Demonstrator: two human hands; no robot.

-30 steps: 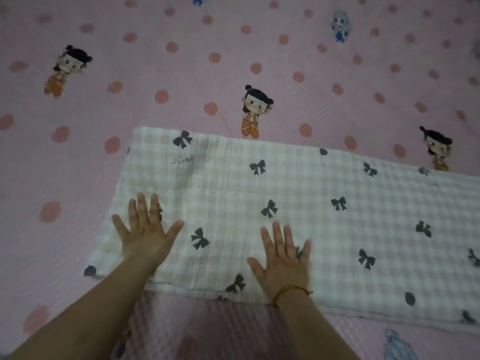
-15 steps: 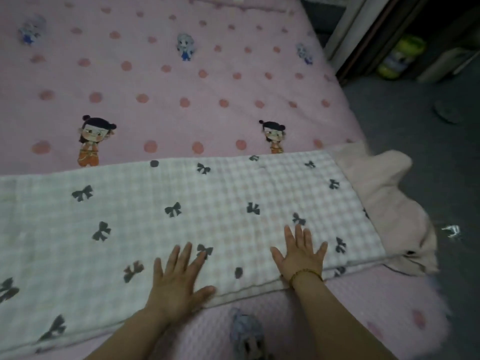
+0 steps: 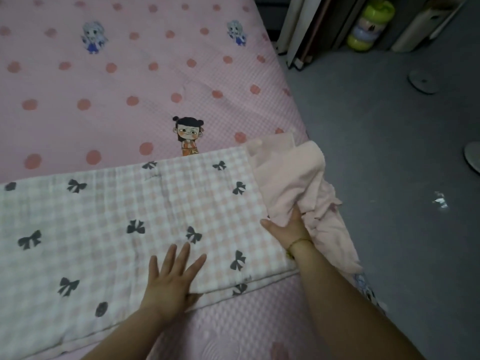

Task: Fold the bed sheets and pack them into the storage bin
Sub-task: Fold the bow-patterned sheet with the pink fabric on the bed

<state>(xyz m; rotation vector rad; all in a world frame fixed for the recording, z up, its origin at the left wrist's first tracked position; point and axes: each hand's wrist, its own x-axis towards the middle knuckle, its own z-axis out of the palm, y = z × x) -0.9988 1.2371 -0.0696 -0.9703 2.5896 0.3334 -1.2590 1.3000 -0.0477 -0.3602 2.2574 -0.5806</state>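
The folded checked sheet [image 3: 109, 229] lies as a long strip across the lower half of the frame, on the bed [image 3: 130, 81]; no storage bin shows. The left hand [image 3: 172, 281] presses flat near its front edge, fingers spread wide. The right hand [image 3: 287, 228] reaches into the pink cloth [image 3: 291, 178] bunched at the sheet's right end — its fingers are buried, so I cannot tell whether they grip. That cloth hangs over the bed's right edge; a tug could spill it onto the floor [image 3: 389, 152] or drag the sheet's layers askew. Open bedcover lies upper left.
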